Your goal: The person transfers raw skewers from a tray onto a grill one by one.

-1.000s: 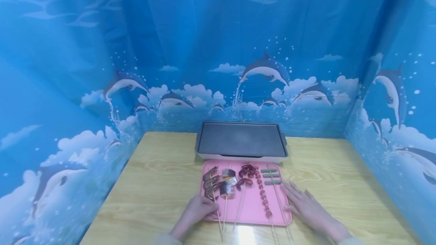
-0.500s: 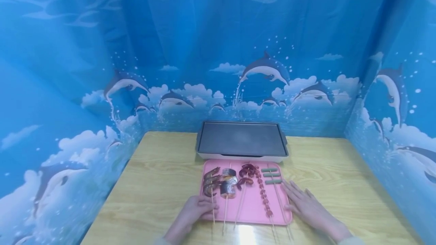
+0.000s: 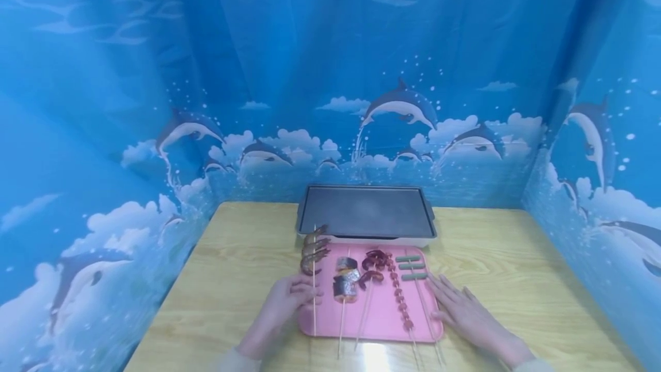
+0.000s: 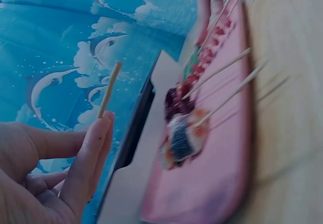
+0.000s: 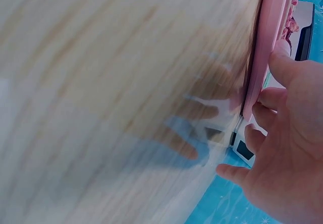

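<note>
My left hand pinches the stick of a shrimp skewer, raised at the left of the pink tray. Its shrimp overlap the griddle's front edge in the head view. In the left wrist view the stick pokes up past the fingertips, while the shrimp are hidden. My right hand lies with fingers extended at the tray's right edge; in the right wrist view its thumb touches the rim. On the tray lie a fish-chunk skewer, a dark red octopus-like skewer, a skewer of small red pieces and a green one.
A black griddle with a pale base stands directly behind the tray. Wood-grain table extends to both sides. Blue dolphin-print curtains enclose the back and sides. Several skewer sticks stick out over the tray's front edge.
My left hand has lifted the shrimp skewer off the tray and moved it left and toward the griddle. The stick now stands straighter. My right hand has stayed in place.
</note>
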